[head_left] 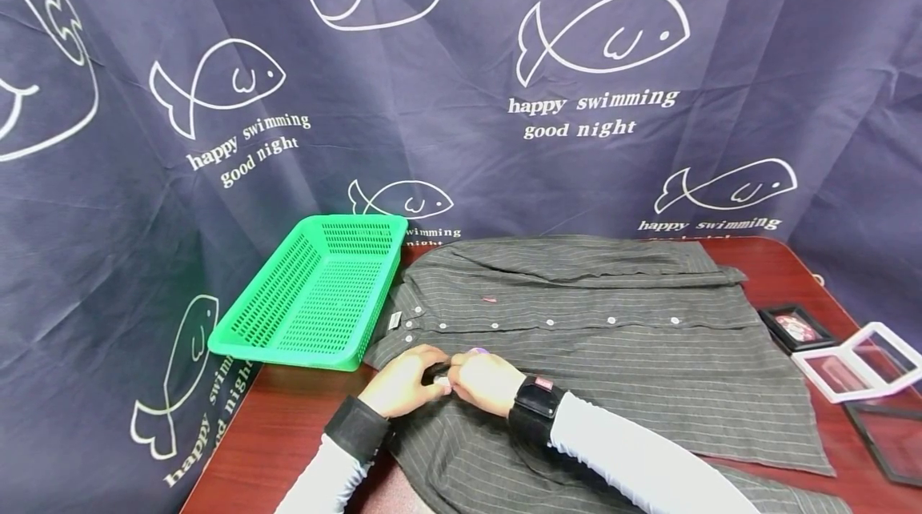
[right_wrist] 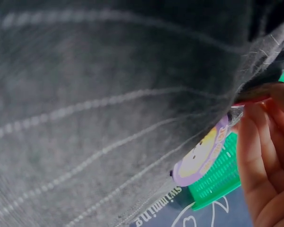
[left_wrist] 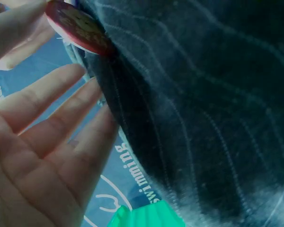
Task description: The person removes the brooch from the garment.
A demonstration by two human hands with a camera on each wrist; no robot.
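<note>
A dark grey striped shirt [head_left: 576,346] lies spread out with its buttoned front up. Near its collar my left hand [head_left: 406,382] and right hand [head_left: 486,382] meet, fingertips close together. Between them, a round red badge [left_wrist: 80,28] stands at a raised fold of cloth in the left wrist view; a finger and thumb of my left hand pinch its rim, the other fingers held fairly straight. My right hand [right_wrist: 270,156] pinches the red edge from its side. Beside it, a purple and yellow badge [right_wrist: 203,151] is on the cloth. The pin side is hidden.
A green plastic basket [head_left: 306,354] stands at the table's left, touching the shirt's collar side. At the right lie a black frame [head_left: 828,338], a white folding frame [head_left: 828,398] and another dark frame [head_left: 867,442]. A printed curtain [head_left: 475,98] hangs behind the red-brown table [head_left: 245,434].
</note>
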